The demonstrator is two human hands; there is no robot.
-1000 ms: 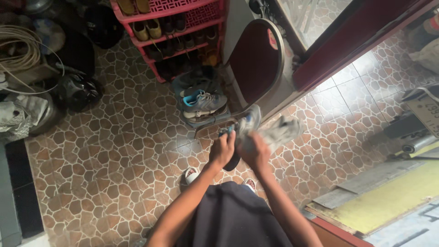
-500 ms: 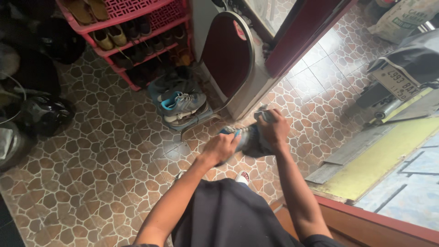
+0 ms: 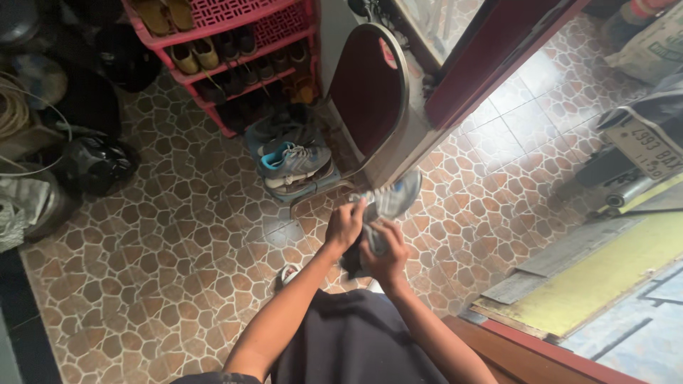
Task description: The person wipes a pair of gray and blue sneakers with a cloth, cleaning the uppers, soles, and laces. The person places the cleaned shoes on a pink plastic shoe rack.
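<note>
My left hand point(image 3: 345, 224) grips a grey sneaker point(image 3: 395, 198) from the left side and holds it up in front of me, toe pointing away. Its dark sole point(image 3: 351, 260) hangs below both hands. My right hand point(image 3: 385, 254) is closed around the shoe's near end, with a bit of grey cloth point(image 3: 376, 239) bunched under the fingers. Both hands touch the shoe, close together, above a brown stone-pattern tiled floor point(image 3: 178, 235).
A pink shoe rack point(image 3: 284, 27) full of shoes stands ahead. Grey-and-blue sneakers point(image 3: 295, 161) lie on the floor in front of it. A dark red chair back point(image 3: 368, 85), a red door frame point(image 3: 498, 60), a black helmet point(image 3: 96, 163), a motorbike's rear point(image 3: 644, 146).
The shoe has been lifted and its toe swung up and away. My right hand slid from the toe end back to the near end, beside my left hand.
</note>
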